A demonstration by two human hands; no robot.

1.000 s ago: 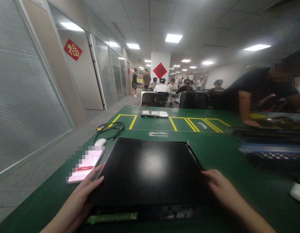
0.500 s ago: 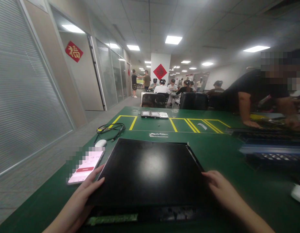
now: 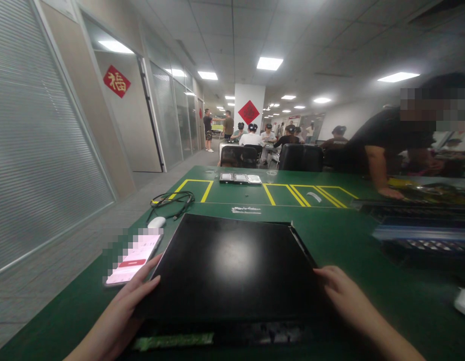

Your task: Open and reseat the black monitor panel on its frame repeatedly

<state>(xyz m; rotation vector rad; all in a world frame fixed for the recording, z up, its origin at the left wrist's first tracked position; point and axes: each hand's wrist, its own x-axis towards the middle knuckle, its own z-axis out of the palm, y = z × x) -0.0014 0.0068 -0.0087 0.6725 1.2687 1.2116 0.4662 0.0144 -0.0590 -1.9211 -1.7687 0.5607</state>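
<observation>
Both hands are gripping a flat black case (image 3: 232, 260) at the near side of a green table (image 3: 352, 235).
The left hand (image 3: 132, 296) is closing its grip around the case's left edge, thumb lying on top; the right hand (image 3: 339, 286) is pinching the right edge; whether the case is resting or raised, I cannot tell. A green strip (image 3: 174, 341) is showing low on its near side. Just beside the left hand, a lit phone (image 3: 132, 263) is lying, with a white mouse-like object (image 3: 157, 222) and a coiled black cable (image 3: 179, 200) sitting beyond. Farther off, three small flat units (image 3: 240, 178) are standing in a row near yellow tape (image 3: 269, 194). At right, a co-worker in black is leaning over.
</observation>
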